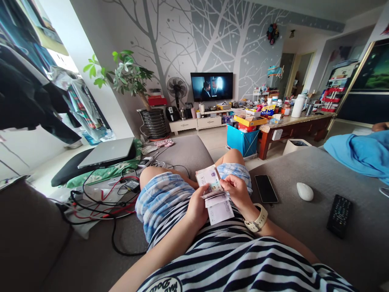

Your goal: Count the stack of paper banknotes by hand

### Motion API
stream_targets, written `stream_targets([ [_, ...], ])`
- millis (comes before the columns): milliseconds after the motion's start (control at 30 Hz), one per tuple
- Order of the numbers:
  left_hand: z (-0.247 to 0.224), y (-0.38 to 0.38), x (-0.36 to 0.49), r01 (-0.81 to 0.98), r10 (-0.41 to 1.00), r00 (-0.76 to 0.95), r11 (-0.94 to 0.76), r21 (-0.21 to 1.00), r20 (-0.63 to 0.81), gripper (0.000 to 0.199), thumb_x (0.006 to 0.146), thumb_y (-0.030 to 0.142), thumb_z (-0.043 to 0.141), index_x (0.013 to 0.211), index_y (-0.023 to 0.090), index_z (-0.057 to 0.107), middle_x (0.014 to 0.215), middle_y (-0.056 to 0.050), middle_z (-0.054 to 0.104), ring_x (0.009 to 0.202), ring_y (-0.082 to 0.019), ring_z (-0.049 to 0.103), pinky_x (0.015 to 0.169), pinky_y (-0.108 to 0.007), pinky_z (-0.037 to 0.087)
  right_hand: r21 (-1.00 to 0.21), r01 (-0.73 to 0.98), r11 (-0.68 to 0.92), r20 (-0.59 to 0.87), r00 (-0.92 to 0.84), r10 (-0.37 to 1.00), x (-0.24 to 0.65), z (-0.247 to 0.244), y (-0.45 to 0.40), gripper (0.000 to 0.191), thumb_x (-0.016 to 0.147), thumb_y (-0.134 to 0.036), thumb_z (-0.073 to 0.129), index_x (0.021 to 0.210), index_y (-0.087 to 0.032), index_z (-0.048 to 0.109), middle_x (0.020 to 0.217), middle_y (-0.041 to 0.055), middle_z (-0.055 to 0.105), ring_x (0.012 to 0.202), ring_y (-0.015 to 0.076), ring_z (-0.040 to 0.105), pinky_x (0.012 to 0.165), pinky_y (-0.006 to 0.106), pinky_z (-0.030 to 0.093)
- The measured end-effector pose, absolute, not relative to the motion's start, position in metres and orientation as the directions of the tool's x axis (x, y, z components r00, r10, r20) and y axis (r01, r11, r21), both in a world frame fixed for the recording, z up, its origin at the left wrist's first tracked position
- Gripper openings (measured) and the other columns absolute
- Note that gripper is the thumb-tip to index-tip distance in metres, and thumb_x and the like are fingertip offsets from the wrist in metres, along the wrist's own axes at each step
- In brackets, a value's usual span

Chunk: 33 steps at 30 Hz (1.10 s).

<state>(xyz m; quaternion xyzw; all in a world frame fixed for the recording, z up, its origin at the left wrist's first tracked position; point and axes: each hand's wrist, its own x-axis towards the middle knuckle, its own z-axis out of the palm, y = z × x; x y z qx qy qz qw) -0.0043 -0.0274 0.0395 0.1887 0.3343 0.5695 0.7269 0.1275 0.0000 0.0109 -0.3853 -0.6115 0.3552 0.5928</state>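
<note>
- Left hand (pixel 197 207): closed on banknotes (pixel 211 180), its thumb across their left edge.
- Right hand (pixel 238 192): closed on the same banknotes at their right edge, fingers bent, the two hands just beside each other.
- The banknotes are above the person's lap, between the knees; one upper note shows a figure 5, and others fan out below, towards the near side.
- A cream wristwatch (pixel 257 219) is strapped round the right wrist.
- The person sits on a grey sofa (pixel 299 233), in a striped shirt (pixel 243 259) and blue-and-white shorts (pixel 164 198).
- To the right on the sofa, from left to right: a dark-screened phone (pixel 266 189), a white mouse (pixel 304 192) and a black remote (pixel 339 215), all apart.
- To the left: tangled cables (pixel 100 207), and farther off a closed silver laptop (pixel 106 152).
- Far right, a bench (pixel 291 132) is crowded with boxes and bottles; a blue bin (pixel 241 141) stands at its left end.
- At the far wall: a lit television (pixel 212 86), with a fan (pixel 177 88) and a potted plant (pixel 153 123) to its left.
</note>
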Motion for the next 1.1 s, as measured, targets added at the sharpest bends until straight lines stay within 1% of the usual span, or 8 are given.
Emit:
stream_targets([
  [133,0.034,-0.025,-0.006,-0.666,0.969,0.123,0.241,0.706,-0.215,0.016,0.067,0.013,0.066,0.083,0.011,0.066,0.068,-0.006,0.070,0.060,-0.020,0.066,0.066,-0.032,0.053,-0.895,0.094,0.436,0.440,0.020,0.898,0.127,0.010,0.006,0.039,0.081,-0.048,0.060,0.058,-0.020,0.045,0.054,-0.0042,0.040,0.052,0.0112,0.036,0.050,0.025,0.030],
  [267,0.031,-0.024,-0.007,-0.645,0.978,0.098,0.204,0.737,-0.186,0.020,0.064,0.009,0.068,0.083,0.010,0.066,0.073,-0.007,0.071,0.063,-0.019,0.066,0.069,-0.031,0.053,-0.868,0.129,0.480,0.484,0.002,0.875,0.128,0.012,0.005,0.036,0.083,-0.043,0.058,0.057,-0.020,0.047,0.052,-0.0037,0.042,0.051,0.0120,0.038,0.050,0.026,0.031],
  [333,0.032,-0.025,-0.006,-0.637,0.978,0.083,0.201,0.744,-0.193,0.020,0.066,0.009,0.067,0.086,0.010,0.066,0.076,-0.007,0.072,0.064,-0.018,0.067,0.069,-0.030,0.053,-0.857,0.144,0.494,0.500,0.001,0.866,0.128,0.013,0.005,0.033,0.083,-0.040,0.058,0.058,-0.020,0.049,0.052,-0.0032,0.044,0.052,0.0124,0.040,0.051,0.026,0.032],
  [433,0.035,-0.026,-0.005,-0.637,0.976,0.072,0.203,0.743,-0.205,0.018,0.070,0.011,0.065,0.087,0.009,0.067,0.077,-0.008,0.072,0.064,-0.018,0.067,0.066,-0.030,0.054,-0.874,0.139,0.466,0.473,0.020,0.881,0.128,0.012,0.006,0.031,0.082,-0.039,0.059,0.058,-0.020,0.051,0.051,-0.0029,0.046,0.050,0.0126,0.041,0.049,0.026,0.031],
  [633,0.043,-0.026,-0.004,-0.725,0.959,0.136,0.269,0.635,-0.250,0.024,0.081,0.020,0.056,0.099,0.007,0.065,0.086,-0.013,0.073,0.078,-0.025,0.071,0.074,-0.035,0.056,-0.876,0.118,0.467,0.476,0.054,0.878,0.126,0.014,0.003,0.029,0.080,-0.040,0.062,0.060,-0.020,0.053,0.053,-0.0019,0.050,0.051,0.0132,0.044,0.050,0.026,0.034],
  [800,0.045,-0.024,-0.005,-0.727,0.937,0.134,0.314,0.611,-0.322,0.029,0.083,0.022,0.054,0.107,0.008,0.063,0.085,-0.012,0.074,0.073,-0.025,0.071,0.073,-0.036,0.057,-0.864,0.092,0.495,0.501,0.049,0.864,0.125,0.014,-0.003,0.029,0.081,-0.040,0.061,0.061,-0.020,0.054,0.054,-0.0020,0.049,0.052,0.0132,0.043,0.051,0.027,0.034],
  [933,0.044,-0.022,-0.004,-0.739,0.944,0.125,0.293,0.607,-0.304,0.032,0.084,0.024,0.053,0.111,0.009,0.062,0.087,-0.011,0.074,0.075,-0.025,0.071,0.076,-0.038,0.057,-0.856,0.063,0.513,0.516,0.033,0.856,0.125,0.015,-0.007,0.029,0.082,-0.040,0.060,0.062,-0.020,0.053,0.055,-0.0024,0.047,0.053,0.0127,0.041,0.051,0.027,0.033],
  [1100,0.038,-0.020,-0.003,-0.724,0.952,0.179,0.298,0.622,-0.248,0.032,0.084,0.025,0.051,0.107,0.009,0.065,0.091,-0.013,0.074,0.082,-0.027,0.071,0.080,-0.040,0.055,-0.849,0.057,0.526,0.527,-0.003,0.850,0.126,0.020,-0.012,0.028,0.082,-0.040,0.060,0.064,-0.020,0.054,0.058,-0.0016,0.049,0.054,0.0130,0.043,0.052,0.026,0.035],
])
